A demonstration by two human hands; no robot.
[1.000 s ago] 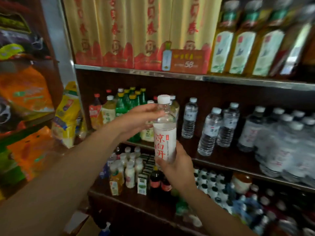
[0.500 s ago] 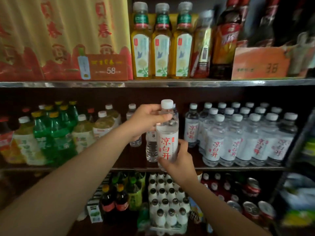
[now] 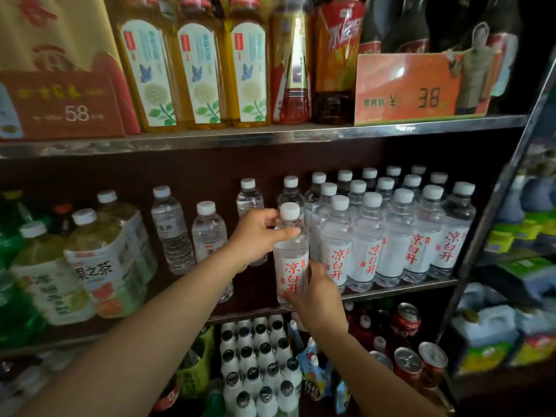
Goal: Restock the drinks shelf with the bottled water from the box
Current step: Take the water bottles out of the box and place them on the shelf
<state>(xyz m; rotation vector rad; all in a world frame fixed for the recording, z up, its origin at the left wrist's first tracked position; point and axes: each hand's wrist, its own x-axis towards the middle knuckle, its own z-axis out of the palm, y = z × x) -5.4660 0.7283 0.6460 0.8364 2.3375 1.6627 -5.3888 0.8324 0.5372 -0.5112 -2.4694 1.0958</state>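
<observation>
I hold one water bottle (image 3: pixel 291 260) upright in both hands at the centre of the view, at the front edge of the middle shelf (image 3: pixel 400 291): my left hand (image 3: pixel 258 236) comes in from seven o'clock and curls its fingers round the bottle's shoulder just under the white cap, while my right hand (image 3: pixel 319 299) comes up from five o'clock and wraps round its base. At three o'clock, just beside it, stands a packed block of matching bottles (image 3: pixel 391 233) with red characters on white labels; at nine o'clock stand yellow tea bottles (image 3: pixel 99 266).
</observation>
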